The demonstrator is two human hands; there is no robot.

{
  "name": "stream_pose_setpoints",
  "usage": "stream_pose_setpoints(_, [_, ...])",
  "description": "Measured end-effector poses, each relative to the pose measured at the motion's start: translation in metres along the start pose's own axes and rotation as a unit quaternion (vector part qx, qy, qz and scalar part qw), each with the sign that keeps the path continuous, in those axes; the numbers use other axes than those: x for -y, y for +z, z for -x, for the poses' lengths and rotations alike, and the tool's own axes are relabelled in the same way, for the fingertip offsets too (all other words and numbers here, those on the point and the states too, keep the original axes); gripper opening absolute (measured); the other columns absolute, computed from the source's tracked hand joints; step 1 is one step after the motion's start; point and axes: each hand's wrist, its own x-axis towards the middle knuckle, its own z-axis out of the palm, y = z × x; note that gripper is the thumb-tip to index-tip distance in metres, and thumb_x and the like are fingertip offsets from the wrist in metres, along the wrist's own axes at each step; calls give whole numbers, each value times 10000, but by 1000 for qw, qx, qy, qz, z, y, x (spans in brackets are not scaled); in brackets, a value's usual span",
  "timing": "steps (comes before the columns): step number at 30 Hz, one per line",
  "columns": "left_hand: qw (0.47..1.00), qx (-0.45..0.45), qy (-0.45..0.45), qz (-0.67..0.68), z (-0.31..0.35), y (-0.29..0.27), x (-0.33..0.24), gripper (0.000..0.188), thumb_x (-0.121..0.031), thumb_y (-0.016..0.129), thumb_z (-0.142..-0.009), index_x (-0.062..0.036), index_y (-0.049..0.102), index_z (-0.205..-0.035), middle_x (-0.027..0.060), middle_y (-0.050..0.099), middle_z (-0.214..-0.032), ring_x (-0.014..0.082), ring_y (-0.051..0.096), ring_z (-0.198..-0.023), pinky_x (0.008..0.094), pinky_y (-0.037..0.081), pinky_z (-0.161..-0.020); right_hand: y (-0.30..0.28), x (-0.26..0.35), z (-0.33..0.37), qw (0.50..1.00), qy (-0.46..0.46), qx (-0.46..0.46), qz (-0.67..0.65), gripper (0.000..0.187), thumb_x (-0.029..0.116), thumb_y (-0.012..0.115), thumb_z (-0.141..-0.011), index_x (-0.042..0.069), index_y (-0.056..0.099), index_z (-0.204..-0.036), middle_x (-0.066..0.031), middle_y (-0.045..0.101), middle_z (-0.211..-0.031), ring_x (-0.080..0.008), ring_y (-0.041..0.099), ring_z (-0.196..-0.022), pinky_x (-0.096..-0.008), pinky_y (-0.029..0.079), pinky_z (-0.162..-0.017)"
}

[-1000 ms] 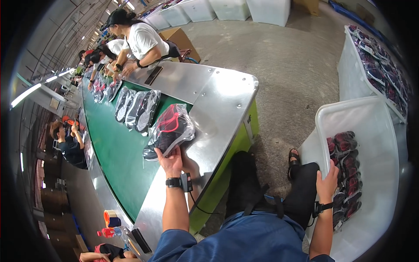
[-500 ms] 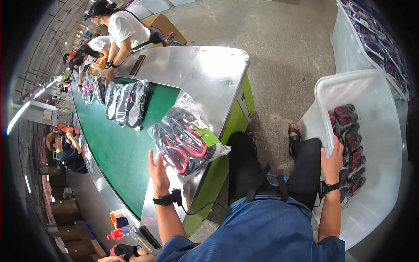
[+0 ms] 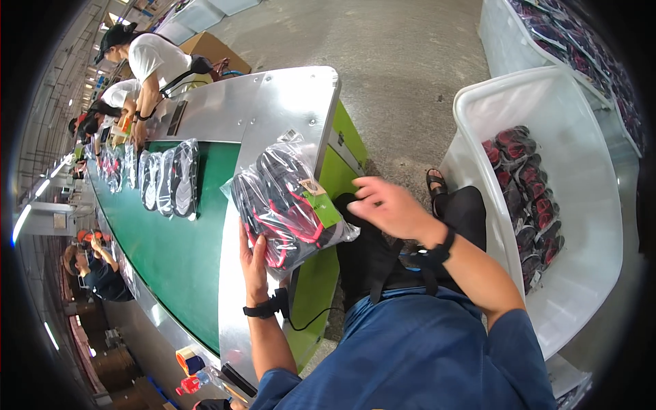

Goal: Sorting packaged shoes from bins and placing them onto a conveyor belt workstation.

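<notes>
A clear plastic bag of dark shoes with pink-red trim [image 3: 290,205] rests at the metal corner of the bench, a green tag [image 3: 321,208] showing on its near right side. My left hand [image 3: 253,263] grips the bag's lower left edge, thumb on the front and the fingers partly hidden behind the plastic. In the air to the right of the bag, over my lap, my right hand [image 3: 393,208] holds nothing; its fingers are loosely bent and apart.
More bagged shoes [image 3: 167,181] lie on the green belt [image 3: 205,239], where co-workers [image 3: 154,61] reach in. To my right stands a white bin [image 3: 588,273] with several bagged shoes inside. Tape rolls [image 3: 189,359] and a bottle [image 3: 191,384] sit at the lower left.
My right hand has left the white bin's rim and swung left toward the bag. My left hand has gone from open beside the bag to gripping its edge. The view has turned right.
</notes>
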Motion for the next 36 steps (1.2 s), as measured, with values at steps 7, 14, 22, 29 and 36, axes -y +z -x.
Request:
stream_pose_setpoints(7, [999, 15, 34, 13, 6, 13, 7, 781, -294, 605, -1019, 13, 206, -1616, 163, 276, -1657, 261, 290, -1514, 398, 220, -1239, 54, 2, -14, 992, -63, -12, 113, 641, 432, 733, -885, -34, 580, -1297, -231, 672, -1135, -358, 661, -1050, -428, 517, -916])
stream_pose_setpoints(14, [999, 45, 26, 11, 6, -8, 15, 775, -383, 564, -1039, -37, 200, -1629, 155, 264, -1661, 267, 284, -1520, 411, 256, -1228, 44, 14, -12, 995, 42, 74, -47, 395, 154, 633, -911, -57, 639, -1245, -94, 721, -825, -134, 657, -707, -315, 525, -647])
stream_pose_setpoints(22, [999, 24, 43, -4, 6, -8, 11, 753, -308, 588, -1026, -18, 223, -1617, 181, 272, -1652, 267, 278, -1522, 414, 220, -1241, 44, 17, -15, 985, 89, 115, -95, 363, 176, 583, -960, -8, 660, -1264, -22, 717, -976, -54, 610, -722, -234, 510, -545])
stream_pose_setpoints(29, [999, 42, 25, -1, 4, 1, 28, 700, -277, 562, -1043, -21, 245, -1612, 155, 317, -1632, 260, 339, -1488, 414, 290, -1211, 63, 2, -8, 973, -1, 72, -217, 680, 219, 739, -944, -43, 399, -1471, -144, 587, -1313, -185, 588, -1182, -338, 492, -1015])
stream_pose_setpoints(36, [997, 44, 13, -60, 17, -13, 27, 657, -252, 555, -1037, 3, 304, -1588, 150, 354, -1615, 262, 368, -1470, 404, 291, -1208, 68, -16, -5, 940, 18, 100, -325, 781, 282, 688, -971, -42, 296, -1564, -149, 484, -1504, -191, 454, -1365, -333, 330, -1171])
